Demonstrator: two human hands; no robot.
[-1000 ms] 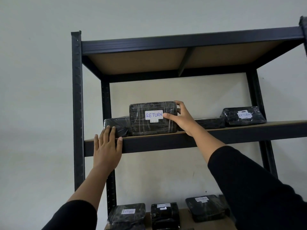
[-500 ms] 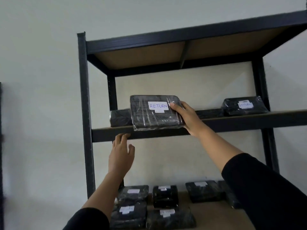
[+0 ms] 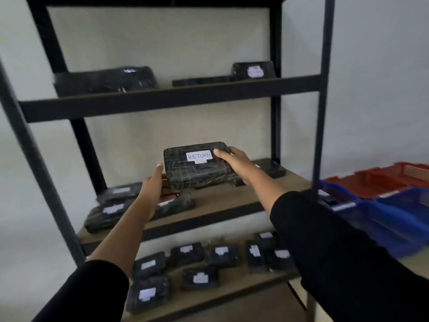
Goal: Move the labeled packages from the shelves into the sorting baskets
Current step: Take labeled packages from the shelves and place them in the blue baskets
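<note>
A black wrapped package with a white label reading RETURN (image 3: 197, 167) is held in the air in front of the middle shelf. My right hand (image 3: 236, 162) grips its right end, thumb across the front near the label. My left hand (image 3: 154, 184) holds its lower left corner, fingers underneath it. Red basket (image 3: 380, 180) and blue basket (image 3: 399, 205) stand at the right, beyond the shelf post.
The dark metal shelf unit (image 3: 167, 101) holds more black labelled packages: two on the upper shelf (image 3: 104, 79), a few on the middle shelf (image 3: 111, 206), several on the lower shelf (image 3: 202, 259). A front post (image 3: 321, 112) stands between the shelves and the baskets.
The package has come off the upper shelf and moved down in front of the middle shelf. My left hand left the shelf edge and took the package's left corner. The view tilted down.
</note>
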